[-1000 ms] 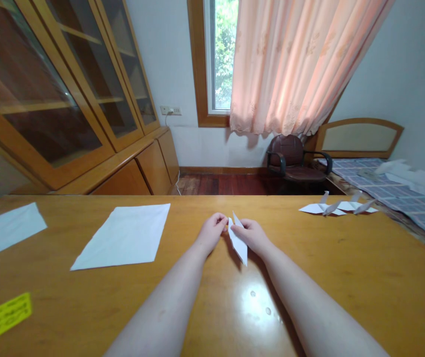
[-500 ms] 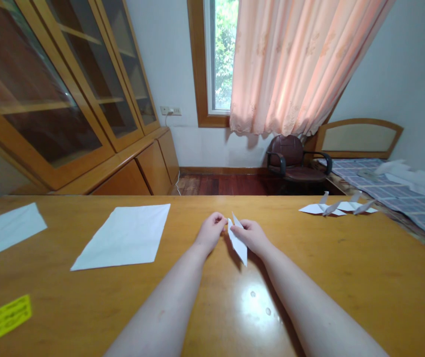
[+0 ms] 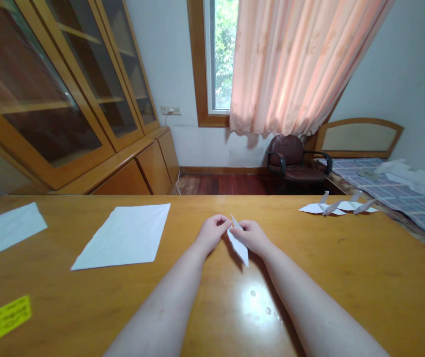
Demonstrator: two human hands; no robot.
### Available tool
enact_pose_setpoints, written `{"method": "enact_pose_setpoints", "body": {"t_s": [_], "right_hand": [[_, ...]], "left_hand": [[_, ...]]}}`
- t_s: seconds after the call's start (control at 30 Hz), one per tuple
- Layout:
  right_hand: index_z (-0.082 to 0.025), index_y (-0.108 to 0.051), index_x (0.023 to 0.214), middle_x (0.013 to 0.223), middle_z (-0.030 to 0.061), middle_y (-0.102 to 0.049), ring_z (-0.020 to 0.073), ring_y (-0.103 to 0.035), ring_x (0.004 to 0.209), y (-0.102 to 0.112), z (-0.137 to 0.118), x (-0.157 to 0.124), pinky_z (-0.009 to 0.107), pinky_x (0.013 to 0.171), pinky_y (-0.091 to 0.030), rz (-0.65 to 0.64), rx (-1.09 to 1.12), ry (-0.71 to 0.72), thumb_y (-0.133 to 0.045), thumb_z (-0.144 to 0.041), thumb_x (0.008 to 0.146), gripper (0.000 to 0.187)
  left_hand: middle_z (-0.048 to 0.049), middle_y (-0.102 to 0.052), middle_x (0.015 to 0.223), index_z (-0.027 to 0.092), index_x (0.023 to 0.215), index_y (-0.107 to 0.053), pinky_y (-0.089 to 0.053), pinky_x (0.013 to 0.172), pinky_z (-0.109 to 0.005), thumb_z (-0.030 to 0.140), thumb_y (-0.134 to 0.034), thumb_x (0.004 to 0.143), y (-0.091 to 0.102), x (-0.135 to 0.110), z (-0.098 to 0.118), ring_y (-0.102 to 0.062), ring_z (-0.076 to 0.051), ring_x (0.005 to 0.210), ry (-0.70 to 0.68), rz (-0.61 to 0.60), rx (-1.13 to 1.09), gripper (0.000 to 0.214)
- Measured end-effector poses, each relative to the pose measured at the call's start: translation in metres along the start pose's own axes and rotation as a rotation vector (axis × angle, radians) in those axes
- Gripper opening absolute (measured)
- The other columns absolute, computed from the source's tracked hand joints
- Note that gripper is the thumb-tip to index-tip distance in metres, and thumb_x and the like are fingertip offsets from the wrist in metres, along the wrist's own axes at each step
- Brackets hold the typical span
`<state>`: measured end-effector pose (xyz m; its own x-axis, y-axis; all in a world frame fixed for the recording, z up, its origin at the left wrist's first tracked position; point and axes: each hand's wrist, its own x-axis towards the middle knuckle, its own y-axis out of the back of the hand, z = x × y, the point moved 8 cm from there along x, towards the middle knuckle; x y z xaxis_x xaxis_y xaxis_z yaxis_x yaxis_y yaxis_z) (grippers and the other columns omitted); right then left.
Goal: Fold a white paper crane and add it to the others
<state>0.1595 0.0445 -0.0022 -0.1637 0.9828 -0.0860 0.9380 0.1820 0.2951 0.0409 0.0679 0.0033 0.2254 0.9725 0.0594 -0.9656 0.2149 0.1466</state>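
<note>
A small piece of folded white paper (image 3: 239, 246) with pointed ends is held just above the middle of the table. My right hand (image 3: 254, 237) pinches its right side between thumb and fingers. From the left, my left hand (image 3: 214, 234) closes thumb and fingertips on the upper left point of the paper. One sharp tip stands up between the two hands. Two folded paper cranes (image 3: 327, 207) rest side by side at the far right of the table. The fingertips partly cover the paper's upper folds.
A flat white paper sheet (image 3: 126, 238) lies left of my hands, and another white sheet (image 3: 7, 232) is at the far left edge. A yellow label (image 3: 2, 322) sits at the near left of the wooden table (image 3: 346, 277). Beyond stands a brown armchair (image 3: 290, 156).
My left hand has shifted slightly right, its fingertips now over the paper's upper left point. The paper has tilted a little to the right.
</note>
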Motion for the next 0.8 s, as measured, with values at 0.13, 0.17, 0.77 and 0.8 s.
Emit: {"method": "enact_pose_setpoints", "body": {"t_s": [0.13, 0.17, 0.77, 0.8], "right_hand": [[-0.014, -0.058, 0.062, 0.053, -0.0008, -0.056, 0.0101, -0.048, 0.049, -0.0004, 0.0006, 0.0002, 0.02, 0.045, -0.031, 0.0, 0.009, -0.009, -0.059, -0.037, 0.07, 0.024], [-0.014, -0.058, 0.064, 0.054, -0.0006, -0.056, 0.0102, -0.048, 0.049, -0.0002, 0.0012, 0.0002, 0.02, 0.045, -0.032, 0.004, 0.021, -0.016, -0.059, -0.037, 0.069, 0.023], [-0.012, -0.063, 0.071, 0.058, 0.0009, -0.058, 0.0112, -0.049, 0.052, -0.0008, 0.0014, 0.0009, 0.021, 0.048, -0.034, -0.005, 0.127, 0.011, -0.062, -0.045, 0.068, 0.033], [-0.012, -0.063, 0.072, 0.059, 0.001, -0.058, 0.0114, -0.049, 0.053, -0.0001, 0.002, 0.0012, 0.022, 0.049, -0.034, 0.004, 0.144, 0.013, -0.063, -0.046, 0.068, 0.034]], "left_hand": [[-0.0016, -0.061, 0.066, 0.014, 0.07, -0.062, -0.04, 0.062, -0.025, 0.036, -0.061, 0.069, 0.0019, -0.0004, 0.0004, -0.053, -0.014, 0.064, 0.015, 0.014, -0.004, 0.022], [-0.0013, -0.06, 0.065, 0.014, 0.07, -0.062, -0.04, 0.062, -0.025, 0.036, -0.061, 0.069, 0.0026, -0.0006, 0.0003, -0.053, -0.014, 0.064, 0.018, 0.021, -0.005, 0.022], [0.0002, -0.057, 0.062, 0.014, 0.067, -0.061, -0.038, 0.057, -0.023, 0.037, -0.061, 0.068, -0.0001, -0.0048, 0.0045, -0.05, -0.013, 0.06, 0.027, -0.012, 0.04, 0.024], [0.0004, -0.057, 0.061, 0.014, 0.067, -0.06, -0.037, 0.057, -0.023, 0.038, -0.061, 0.068, 0.0015, -0.0049, 0.0063, -0.05, -0.013, 0.06, 0.018, 0.01, 0.042, 0.024]]}}
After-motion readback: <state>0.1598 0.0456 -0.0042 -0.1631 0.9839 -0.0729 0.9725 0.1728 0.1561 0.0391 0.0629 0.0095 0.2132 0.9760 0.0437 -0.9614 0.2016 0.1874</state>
